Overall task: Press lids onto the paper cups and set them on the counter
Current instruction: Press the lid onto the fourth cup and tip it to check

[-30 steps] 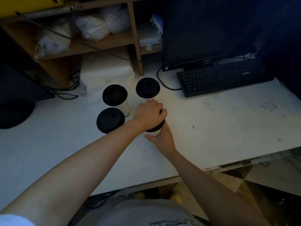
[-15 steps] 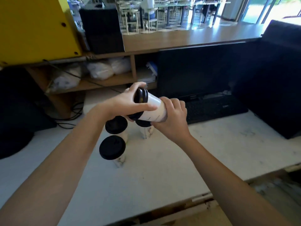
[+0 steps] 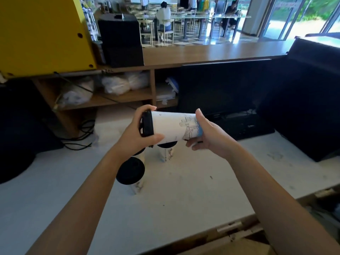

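I hold a white paper cup [image 3: 171, 127] lying sideways in the air above the white work table [image 3: 184, 190]. Its black lid [image 3: 147, 126] points left. My left hand [image 3: 136, 133] grips the lid end, thumb under and fingers over. My right hand [image 3: 207, 134] holds the cup's printed base. Below them stand lidded cups: one near cup [image 3: 131, 174] with a black lid, one [image 3: 165, 151] further back, and a third partly hidden behind my left wrist.
A wooden counter [image 3: 211, 52] runs across above the table. A dark monitor [image 3: 220, 89] and keyboard [image 3: 248, 126] sit at right. Shelves with plastic bags [image 3: 114, 85], cables [image 3: 79, 137], a yellow panel [image 3: 42, 32] and a black box [image 3: 121, 39] stand at left.
The cup was lifted off the table and turned on its side. My view rose toward the counter. My right hand slid from the cup's middle to its base.
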The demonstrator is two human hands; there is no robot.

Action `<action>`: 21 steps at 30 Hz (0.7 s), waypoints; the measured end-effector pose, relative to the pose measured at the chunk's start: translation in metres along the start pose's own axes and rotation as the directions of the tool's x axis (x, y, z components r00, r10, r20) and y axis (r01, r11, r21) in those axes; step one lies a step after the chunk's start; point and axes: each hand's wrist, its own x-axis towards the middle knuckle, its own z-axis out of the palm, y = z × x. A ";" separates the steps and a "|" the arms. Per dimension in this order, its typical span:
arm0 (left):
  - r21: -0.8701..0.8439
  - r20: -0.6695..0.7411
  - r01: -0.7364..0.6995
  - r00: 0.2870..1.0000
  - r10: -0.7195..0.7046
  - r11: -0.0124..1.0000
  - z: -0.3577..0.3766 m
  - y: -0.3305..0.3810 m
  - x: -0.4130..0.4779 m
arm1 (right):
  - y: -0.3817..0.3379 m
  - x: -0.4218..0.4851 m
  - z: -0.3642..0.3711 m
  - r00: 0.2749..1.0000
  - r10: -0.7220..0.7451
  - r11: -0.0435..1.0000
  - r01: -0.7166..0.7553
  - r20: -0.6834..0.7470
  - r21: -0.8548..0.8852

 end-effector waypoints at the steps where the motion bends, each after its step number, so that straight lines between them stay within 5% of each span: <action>1: -0.010 0.020 -0.005 1.000 0.005 1.000 0.001 -0.006 -0.001 | 0.002 0.000 0.001 1.000 -0.009 1.000 0.008 0.003 0.030; 6: -0.143 0.047 0.138 0.990 -0.133 0.980 -0.001 -0.035 -0.001 | 0.021 0.003 0.002 0.993 -0.116 0.991 0.118 -0.038 0.064; 10: -0.387 0.096 0.416 0.906 -0.413 0.823 -0.001 -0.044 0.009 | 0.032 0.006 0.003 0.982 -0.189 0.980 0.188 0.005 0.069; 13: -0.414 0.208 0.509 0.860 -0.466 0.755 -0.002 -0.048 0.011 | 0.039 0.009 0.002 0.968 -0.242 0.967 0.235 0.062 0.101; 17: -0.405 0.113 0.431 0.899 -0.423 0.806 0.001 -0.049 0.012 | 0.045 0.014 -0.005 0.965 -0.217 0.974 0.203 0.149 0.101; 21: -0.242 0.001 0.290 0.954 -0.298 0.926 0.006 -0.048 0.010 | 0.044 0.021 -0.004 0.994 -0.052 0.984 0.035 0.092 0.176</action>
